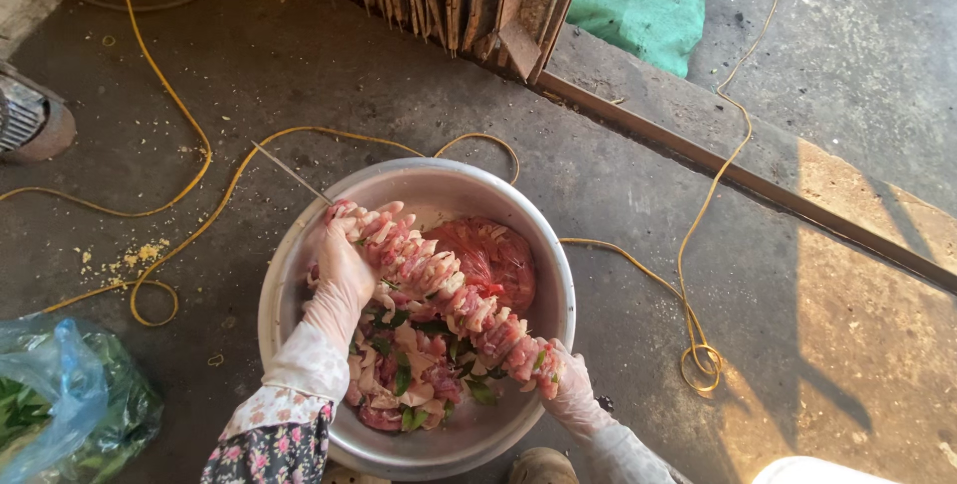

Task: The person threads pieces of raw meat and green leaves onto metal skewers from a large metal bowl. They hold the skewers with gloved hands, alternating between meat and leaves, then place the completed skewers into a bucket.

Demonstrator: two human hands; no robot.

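Over a round, dull metal bowl [284,285], a thin steel skewer [289,173] runs slantwise, packed with glossy pink meat chunks [439,285]. The gloved left hand [344,265] curls closed around its upper stretch; the gloved right hand [570,389] grips the lower end. Leaf-flecked raw meat [409,379] fills the bowl beneath.

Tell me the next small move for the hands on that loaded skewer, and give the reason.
Probably the left hand should slide the meat pieces down toward the right hand: bare skewer shows only beyond the left hand, the row looks loosely packed, and more cut meat with green leaves waits in the metal bowl.
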